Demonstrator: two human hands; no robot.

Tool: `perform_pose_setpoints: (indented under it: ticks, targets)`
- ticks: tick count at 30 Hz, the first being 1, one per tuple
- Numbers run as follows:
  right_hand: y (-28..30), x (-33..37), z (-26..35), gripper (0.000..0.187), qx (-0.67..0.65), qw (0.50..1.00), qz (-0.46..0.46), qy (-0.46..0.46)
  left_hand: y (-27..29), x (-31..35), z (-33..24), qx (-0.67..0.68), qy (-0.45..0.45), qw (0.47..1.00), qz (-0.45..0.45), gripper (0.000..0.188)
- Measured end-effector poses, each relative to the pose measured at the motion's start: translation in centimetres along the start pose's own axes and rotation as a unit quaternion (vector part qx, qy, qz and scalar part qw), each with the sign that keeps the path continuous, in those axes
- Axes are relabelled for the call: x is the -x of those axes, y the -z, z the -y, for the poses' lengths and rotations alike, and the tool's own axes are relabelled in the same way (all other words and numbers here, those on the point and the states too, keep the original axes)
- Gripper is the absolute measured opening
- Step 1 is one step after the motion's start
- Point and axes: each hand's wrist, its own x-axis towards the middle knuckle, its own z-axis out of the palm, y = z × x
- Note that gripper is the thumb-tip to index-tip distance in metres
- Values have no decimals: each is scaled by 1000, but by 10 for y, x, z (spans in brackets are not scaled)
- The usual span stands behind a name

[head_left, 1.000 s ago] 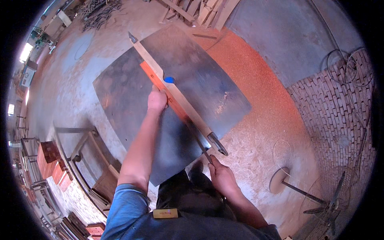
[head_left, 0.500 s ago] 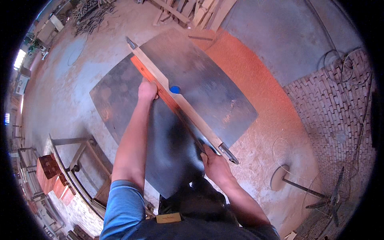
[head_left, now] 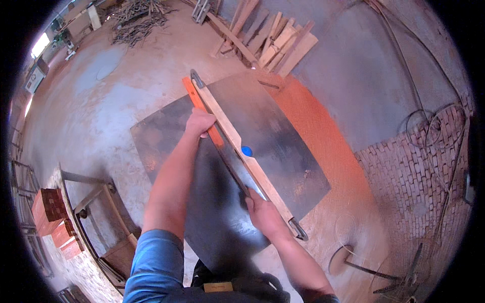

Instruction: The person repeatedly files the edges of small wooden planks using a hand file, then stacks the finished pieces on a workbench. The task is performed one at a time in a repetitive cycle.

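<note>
A long pale wooden bar (head_left: 225, 121) with curved metal ends and a blue round piece (head_left: 246, 151) at its middle notch slants over a dark sheet-like surface (head_left: 288, 146). Close along its left side runs a narrow strip (head_left: 189, 87), bright orange at the far end and dark toward me. My left hand (head_left: 200, 122) is closed around the orange part. Lower right, my right hand (head_left: 263, 216) is closed at the near end of the dark part, beside the wooden bar; its fingertips are partly hidden.
Wooden boards (head_left: 283, 48) lean at the back, near a scrap pile (head_left: 139, 22). Orange powder (head_left: 303, 116) covers floor right of the dark surface. A fan (head_left: 404, 283) stands lower right, by stacked bricks (head_left: 404, 177). A frame (head_left: 96, 207) and reddish blocks (head_left: 50, 207) are left.
The bar and strip sit lower and farther right in the picture, both hands still gripping. The whole view has shifted too, and a wider gap shows between strip and bar.
</note>
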Motion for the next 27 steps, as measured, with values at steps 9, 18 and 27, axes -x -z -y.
perform_pose_setpoints:
  ticks: [9,18,27]
  targets:
    - [-31,114,-96,44,-61,994,57,-70,36,140,89,492,-96,853,146,29]
    - [-39,107,-150,39,4,999,-17,45,53,347,222,504,-27,860,-82,38]
    - [-39,117,-141,43,-43,993,52,99,68,509,375,432,79,782,-442,29]
